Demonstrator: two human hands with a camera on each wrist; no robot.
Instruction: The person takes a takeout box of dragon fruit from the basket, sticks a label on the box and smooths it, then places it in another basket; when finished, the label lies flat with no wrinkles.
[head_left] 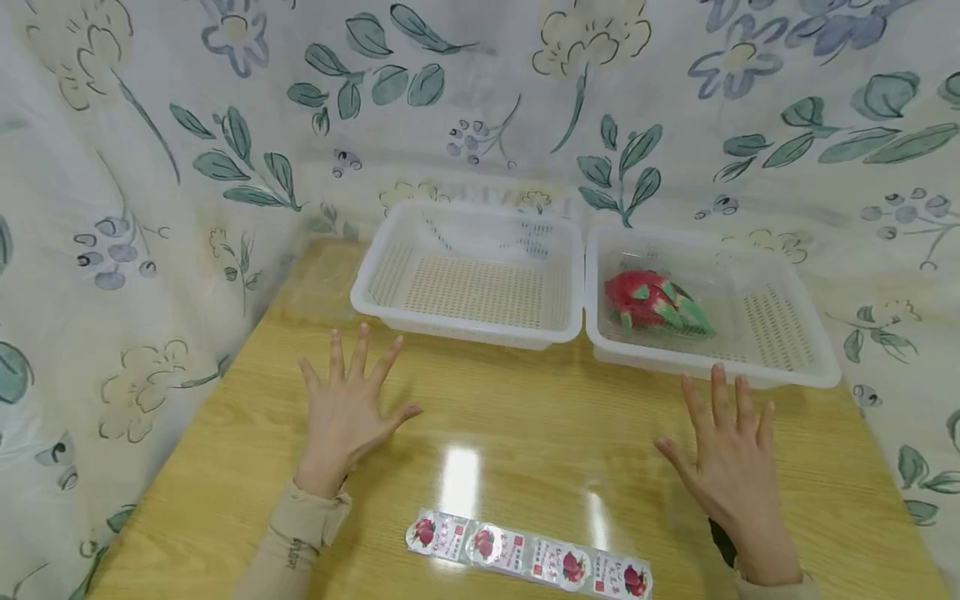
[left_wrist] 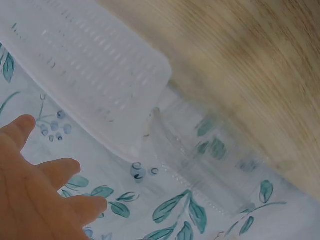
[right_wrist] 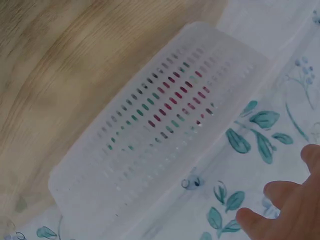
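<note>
My left hand is held with fingers spread over the wooden table, in front of the left white basket, and holds nothing. My right hand also has its fingers spread and holds nothing; its fingertips appear near the front rim of the right white basket. In that basket lies a red and green dragon fruit, apparently with clear plastic around it. Between the forearms lies a strip of dragon fruit stickers. Through the slots of the basket in the right wrist view, red and green show.
Left of the left basket sits a clear plastic container, also visible as a clear container in the left wrist view. A flower-patterned cloth hangs behind and beside the wooden table. The baskets stand side by side at the back.
</note>
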